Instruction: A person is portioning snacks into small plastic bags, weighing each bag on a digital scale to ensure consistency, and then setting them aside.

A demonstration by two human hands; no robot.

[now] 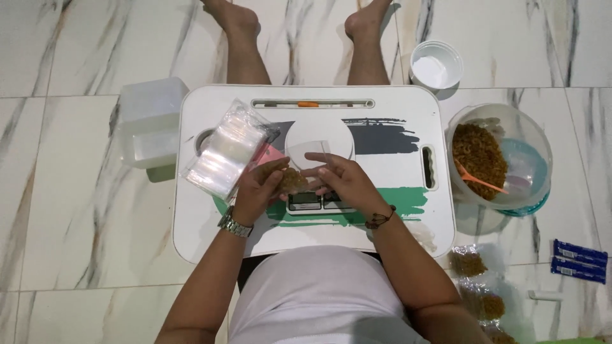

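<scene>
bright, even indoor light with soft shadows, mild glare on the glossy floor (76, 210), slight overall softness

White lap table (210, 236) with green and grey brushstrokes, orange spoon (478, 180), veined white marble floor (76, 210).

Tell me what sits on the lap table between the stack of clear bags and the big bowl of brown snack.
In the head view, a white kitchen scale sits between the stack of clear bags and the bowl, with both hands over its front edge.
</scene>
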